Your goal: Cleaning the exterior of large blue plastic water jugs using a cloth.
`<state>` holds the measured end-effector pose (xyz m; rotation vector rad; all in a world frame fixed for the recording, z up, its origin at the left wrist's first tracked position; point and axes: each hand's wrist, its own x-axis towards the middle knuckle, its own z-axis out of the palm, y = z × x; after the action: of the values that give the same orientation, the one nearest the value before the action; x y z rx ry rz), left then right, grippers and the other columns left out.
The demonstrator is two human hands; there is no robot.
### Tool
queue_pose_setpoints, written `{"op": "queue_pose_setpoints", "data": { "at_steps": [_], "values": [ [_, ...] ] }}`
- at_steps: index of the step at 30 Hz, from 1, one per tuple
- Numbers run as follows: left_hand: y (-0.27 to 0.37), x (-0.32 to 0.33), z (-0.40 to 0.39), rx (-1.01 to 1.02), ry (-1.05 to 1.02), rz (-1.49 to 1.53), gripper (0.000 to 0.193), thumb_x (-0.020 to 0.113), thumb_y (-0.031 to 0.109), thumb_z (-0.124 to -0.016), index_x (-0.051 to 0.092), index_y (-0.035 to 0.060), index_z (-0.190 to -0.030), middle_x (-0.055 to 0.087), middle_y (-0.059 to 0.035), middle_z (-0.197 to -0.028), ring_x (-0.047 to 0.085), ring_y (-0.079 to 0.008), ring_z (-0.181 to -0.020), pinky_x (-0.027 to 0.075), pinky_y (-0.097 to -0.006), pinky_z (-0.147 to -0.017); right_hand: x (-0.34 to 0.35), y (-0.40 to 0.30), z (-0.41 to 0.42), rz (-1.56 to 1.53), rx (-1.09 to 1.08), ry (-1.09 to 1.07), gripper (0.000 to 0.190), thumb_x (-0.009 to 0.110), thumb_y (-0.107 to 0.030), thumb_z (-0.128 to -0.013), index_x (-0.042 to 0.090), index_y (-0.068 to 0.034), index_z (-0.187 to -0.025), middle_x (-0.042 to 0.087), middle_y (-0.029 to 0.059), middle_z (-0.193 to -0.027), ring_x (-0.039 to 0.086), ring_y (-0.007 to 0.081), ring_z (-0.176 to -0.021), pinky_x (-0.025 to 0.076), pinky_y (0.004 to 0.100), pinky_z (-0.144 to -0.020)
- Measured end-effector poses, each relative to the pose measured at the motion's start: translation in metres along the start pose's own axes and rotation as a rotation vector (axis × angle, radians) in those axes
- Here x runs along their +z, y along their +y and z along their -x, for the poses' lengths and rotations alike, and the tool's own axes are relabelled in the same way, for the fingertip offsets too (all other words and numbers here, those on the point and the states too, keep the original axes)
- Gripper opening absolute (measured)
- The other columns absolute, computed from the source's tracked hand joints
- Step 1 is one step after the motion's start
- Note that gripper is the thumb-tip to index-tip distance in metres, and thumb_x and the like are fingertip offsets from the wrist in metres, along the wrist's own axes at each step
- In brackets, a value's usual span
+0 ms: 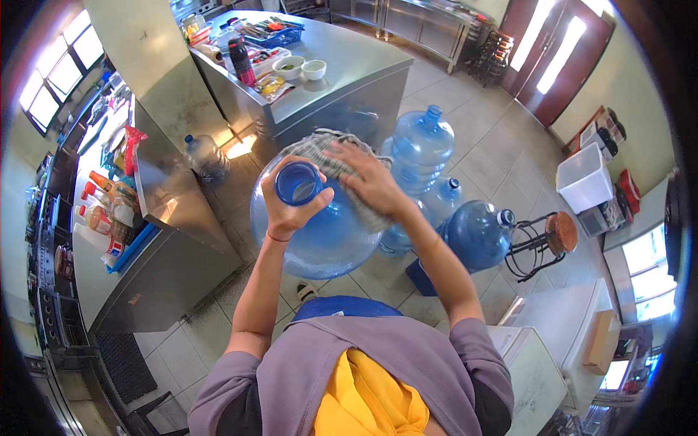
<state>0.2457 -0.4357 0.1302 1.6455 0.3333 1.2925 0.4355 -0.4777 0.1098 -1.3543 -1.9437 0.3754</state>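
Right below me stands a large blue translucent water jug (322, 245), its uncapped neck (299, 183) pointing up towards the camera. My left hand (292, 210) is wrapped around that neck. A checkered cloth (362, 201) lies over the far and right side of the jug's shoulder. My right hand (371, 177) presses flat on the cloth with its fingers spread, holding it against the plastic. The underside of the jug is hidden from view.
More water jugs (422, 141) stand on the floor to the right, one blue jug (477, 234) tilted near a stool (561, 233). Another jug (207, 158) is by the pillar. A steel table (349, 49) bears bowls and a basket; a counter (180, 201) with bottles is at left.
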Motion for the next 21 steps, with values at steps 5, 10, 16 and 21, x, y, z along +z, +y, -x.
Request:
{"op": "queue_pose_setpoints", "data": {
  "at_steps": [5, 10, 16, 21],
  "values": [
    [0.016, 0.033, 0.017, -0.015, 0.173, -0.025, 0.033, 0.078, 0.003, -0.064, 0.058, 0.0006, -0.09, 0.062, -0.0038, -0.078, 0.06, -0.0094, -0.075, 0.048, -0.0233, -0.07, 0.024, -0.054, 0.072, 0.134, 0.108, 0.29, 0.053, 0.049, -0.025, -0.088, 0.038, -0.017, -0.139, 0.037, 0.0095, -0.143, 0.032, 0.0286, -0.134, 0.019, 0.0484, -0.11],
    [0.032, 0.035, 0.031, -0.008, 0.089, 0.068, 0.032, 0.077, 0.006, -0.064, 0.059, 0.0008, -0.09, 0.062, -0.0051, -0.078, 0.06, -0.0112, -0.075, 0.048, -0.0244, -0.071, 0.001, -0.027, 0.109, 0.005, 0.217, 0.343, 0.053, 0.051, -0.028, -0.088, 0.039, -0.015, -0.138, 0.042, 0.0102, -0.14, 0.036, 0.0297, -0.131, 0.026, 0.0404, -0.108],
    [0.046, 0.033, 0.034, -0.023, -0.022, 0.086, 0.034, 0.077, 0.009, -0.061, 0.059, 0.0008, -0.088, 0.062, -0.0057, -0.078, 0.06, -0.0127, -0.075, 0.047, -0.0255, -0.071, -0.017, 0.013, 0.055, -0.624, 0.465, 0.109, 0.057, 0.05, -0.037, -0.088, 0.041, -0.005, -0.135, 0.042, 0.0185, -0.138, 0.04, 0.0329, -0.127, 0.031, 0.0341, -0.105],
    [0.048, 0.008, 0.034, -0.005, -0.034, 0.087, 0.034, 0.077, 0.007, -0.06, 0.059, 0.0006, -0.087, 0.062, -0.0056, -0.077, 0.06, -0.0128, -0.075, 0.047, -0.0245, -0.071, 0.009, -0.018, -0.004, 0.103, 0.044, -0.023, 0.054, 0.045, -0.038, -0.091, 0.043, -0.006, -0.134, 0.043, 0.0172, -0.138, 0.042, 0.0337, -0.125, 0.029, 0.0371, -0.106]
  ]
}}
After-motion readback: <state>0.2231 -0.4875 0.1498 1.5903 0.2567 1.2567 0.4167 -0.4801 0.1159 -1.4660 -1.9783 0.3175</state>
